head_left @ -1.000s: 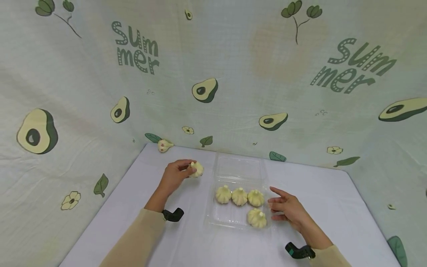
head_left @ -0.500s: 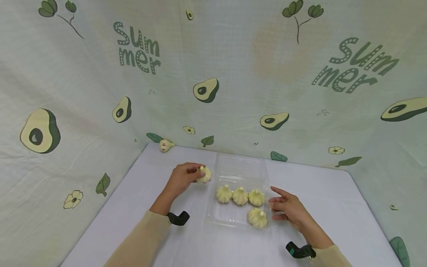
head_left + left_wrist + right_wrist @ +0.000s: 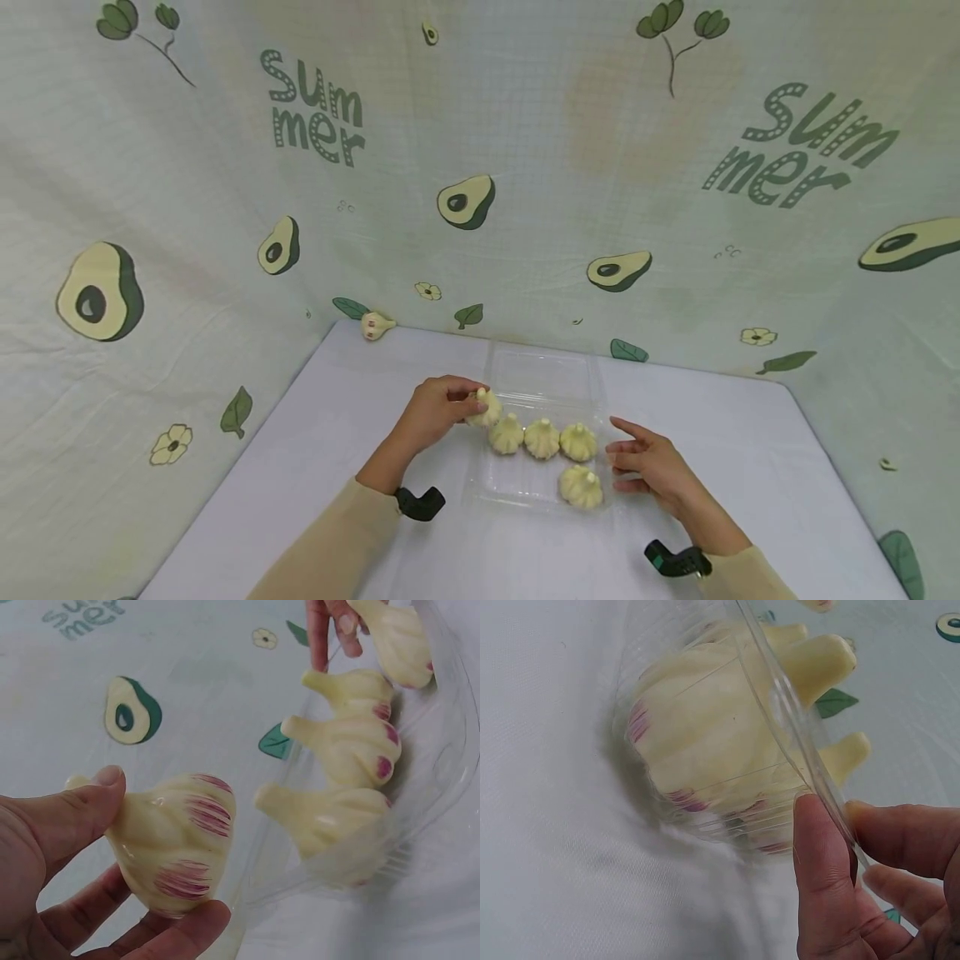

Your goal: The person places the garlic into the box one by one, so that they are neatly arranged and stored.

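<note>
My left hand (image 3: 435, 413) pinches a cream garlic bulb (image 3: 490, 408) between thumb and fingers, over the left edge of a clear plastic clamshell box (image 3: 517, 500). Purple streaks mark the held bulb's base in the left wrist view, and its stem points toward the thumb. Inside the box, three garlic bulbs (image 3: 542, 439) line the back side and one more bulb (image 3: 581, 487) lies at the front right. At the box's right side, my right hand (image 3: 651, 468) pinches the rim (image 3: 821, 776), thumb on one face and fingers on the other in the right wrist view.
The box's lid (image 3: 543, 373) lies folded back behind it on the white table (image 3: 697, 417). Another garlic bulb (image 3: 377, 326) rests at the table's far left corner. A printed cloth (image 3: 525, 167) hangs around the back and sides.
My left hand has moved right and toward the body with the garlic bulb, from beside the box to over its left edge. The right hand has stayed at the rim.
</note>
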Available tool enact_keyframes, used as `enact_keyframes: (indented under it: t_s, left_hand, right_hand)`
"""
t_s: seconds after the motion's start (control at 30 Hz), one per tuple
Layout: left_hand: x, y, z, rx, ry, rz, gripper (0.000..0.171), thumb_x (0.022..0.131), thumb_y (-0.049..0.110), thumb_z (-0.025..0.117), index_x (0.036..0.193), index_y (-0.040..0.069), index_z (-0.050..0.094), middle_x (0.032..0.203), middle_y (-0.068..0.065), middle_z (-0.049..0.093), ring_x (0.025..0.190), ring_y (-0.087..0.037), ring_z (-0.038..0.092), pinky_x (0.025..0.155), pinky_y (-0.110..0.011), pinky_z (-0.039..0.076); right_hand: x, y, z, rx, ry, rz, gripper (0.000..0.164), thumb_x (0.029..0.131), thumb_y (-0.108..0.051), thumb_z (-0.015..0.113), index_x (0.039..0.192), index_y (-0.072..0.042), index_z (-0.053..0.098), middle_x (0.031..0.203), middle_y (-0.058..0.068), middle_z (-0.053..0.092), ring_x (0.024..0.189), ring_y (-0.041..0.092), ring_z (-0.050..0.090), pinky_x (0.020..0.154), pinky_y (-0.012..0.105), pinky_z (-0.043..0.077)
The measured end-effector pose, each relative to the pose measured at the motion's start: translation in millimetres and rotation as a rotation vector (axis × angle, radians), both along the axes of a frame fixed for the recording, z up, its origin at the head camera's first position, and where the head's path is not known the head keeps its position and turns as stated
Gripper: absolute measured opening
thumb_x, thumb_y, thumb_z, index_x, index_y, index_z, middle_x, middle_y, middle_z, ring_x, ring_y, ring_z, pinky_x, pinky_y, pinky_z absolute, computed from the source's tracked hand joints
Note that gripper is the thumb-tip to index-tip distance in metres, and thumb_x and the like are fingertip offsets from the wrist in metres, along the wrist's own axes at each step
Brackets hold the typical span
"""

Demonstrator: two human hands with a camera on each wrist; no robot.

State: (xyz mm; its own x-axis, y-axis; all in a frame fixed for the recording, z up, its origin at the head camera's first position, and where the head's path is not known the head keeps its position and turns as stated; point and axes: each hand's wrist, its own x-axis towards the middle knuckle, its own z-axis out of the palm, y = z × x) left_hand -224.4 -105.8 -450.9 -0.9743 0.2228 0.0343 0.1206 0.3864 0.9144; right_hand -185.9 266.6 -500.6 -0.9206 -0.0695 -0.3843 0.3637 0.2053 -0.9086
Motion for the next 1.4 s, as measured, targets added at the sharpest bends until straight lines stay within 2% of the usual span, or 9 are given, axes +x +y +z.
enact_keyframes:
  t_s: [0.1, 0.3, 0.53, 0.7, 0.87, 1.03, 1.2, 1.3, 1.4]
  left_hand:
    - [3.5, 6, -0.4, -0.029, 0.006, -0.032, 0.025, 0.091, 0.026, 0.084, 0.115, 0.017, 0.082, 0.12, -0.004, 0.076, 0.102, -0.019, 0.07, 0.079, -0.034, 0.061]
    - [11.6, 18, -0.8, -0.098, 0.014, -0.085, 0.026, 0.091, 0.033, 0.084, 0.114, 0.022, 0.083, 0.127, -0.002, 0.075, 0.121, -0.027, 0.069, 0.092, -0.04, 0.061]
    - [18.9, 34, -3.3, -0.129, 0.0, -0.187, 0.026, 0.092, 0.033, 0.083, 0.116, 0.023, 0.082, 0.125, -0.001, 0.076, 0.121, -0.03, 0.069, 0.09, -0.038, 0.061]
    - [20.1, 41, -5.8, -0.126, 0.001, -0.204, 0.023, 0.092, 0.031, 0.084, 0.113, 0.023, 0.083, 0.123, 0.0, 0.077, 0.119, -0.029, 0.07, 0.091, -0.039, 0.06]
    - [21.5, 47, -8.8, -0.126, -0.033, -0.201, 0.023, 0.091, 0.029, 0.084, 0.113, 0.023, 0.083, 0.125, 0.0, 0.076, 0.12, -0.03, 0.07, 0.091, -0.04, 0.06]
    - [25.5, 56, -12.5, -0.14, -0.065, -0.222, 0.025, 0.092, 0.029, 0.084, 0.115, 0.022, 0.082, 0.127, -0.003, 0.073, 0.121, -0.03, 0.069, 0.091, -0.041, 0.06]
    - [28.6, 66, -18.2, -0.139, -0.06, -0.241, 0.024, 0.091, 0.028, 0.084, 0.114, 0.023, 0.083, 0.118, 0.002, 0.076, 0.106, -0.017, 0.068, 0.081, -0.031, 0.057]
    - [29.3, 72, -22.3, -0.147, -0.033, -0.245, 0.024, 0.09, 0.025, 0.085, 0.113, 0.021, 0.084, 0.104, 0.006, 0.076, 0.092, -0.007, 0.061, 0.073, -0.025, 0.052]
    - [29.5, 76, -26.2, -0.169, -0.01, -0.246, 0.024, 0.089, 0.024, 0.085, 0.112, 0.019, 0.084, 0.094, 0.008, 0.073, 0.083, -0.005, 0.055, 0.068, -0.023, 0.048]
  right_hand:
    - [0.1, 0, 0.1, 0.0, -0.001, 0.002, 0.073, 0.1, 0.0, 0.066, 0.165, -0.009, 0.034, 0.127, 0.02, 0.063, 0.091, 0.023, 0.067, 0.073, 0.038, 0.065]
    - [-0.4, 0, 1.3, -0.009, 0.013, 0.02, 0.072, 0.101, -0.001, 0.064, 0.165, -0.009, 0.033, 0.127, 0.02, 0.064, 0.091, 0.021, 0.067, 0.074, 0.037, 0.065]
    - [-1.0, 0, 2.2, -0.018, 0.015, 0.032, 0.074, 0.1, 0.001, 0.066, 0.165, -0.008, 0.032, 0.125, 0.019, 0.065, 0.092, 0.023, 0.068, 0.073, 0.037, 0.065]
    - [-1.3, 1, 2.2, -0.021, 0.025, 0.041, 0.075, 0.099, 0.0, 0.067, 0.166, -0.008, 0.032, 0.132, 0.022, 0.061, 0.094, 0.024, 0.068, 0.074, 0.037, 0.065]
    - [-1.3, 1, 0.9, -0.017, 0.038, 0.045, 0.075, 0.1, 0.0, 0.066, 0.166, -0.008, 0.032, 0.142, 0.023, 0.054, 0.095, 0.023, 0.067, 0.074, 0.037, 0.065]
    - [-1.7, 1, -1.0, -0.006, 0.041, 0.036, 0.074, 0.1, 0.0, 0.067, 0.165, -0.007, 0.033, 0.134, 0.02, 0.057, 0.093, 0.021, 0.067, 0.073, 0.036, 0.065]
    - [-1.5, 1, -2.1, -0.009, 0.04, 0.033, 0.073, 0.1, -0.001, 0.067, 0.165, -0.007, 0.033, 0.127, 0.017, 0.059, 0.094, 0.023, 0.068, 0.073, 0.036, 0.065]
    - [-1.4, 1, -2.1, -0.012, 0.04, 0.033, 0.073, 0.1, -0.001, 0.066, 0.165, -0.007, 0.034, 0.127, 0.017, 0.059, 0.094, 0.023, 0.068, 0.073, 0.037, 0.065]
    - [-1.1, 1, -1.7, -0.011, 0.039, 0.034, 0.072, 0.101, -0.001, 0.066, 0.165, -0.007, 0.033, 0.127, 0.017, 0.06, 0.094, 0.023, 0.068, 0.073, 0.037, 0.065]
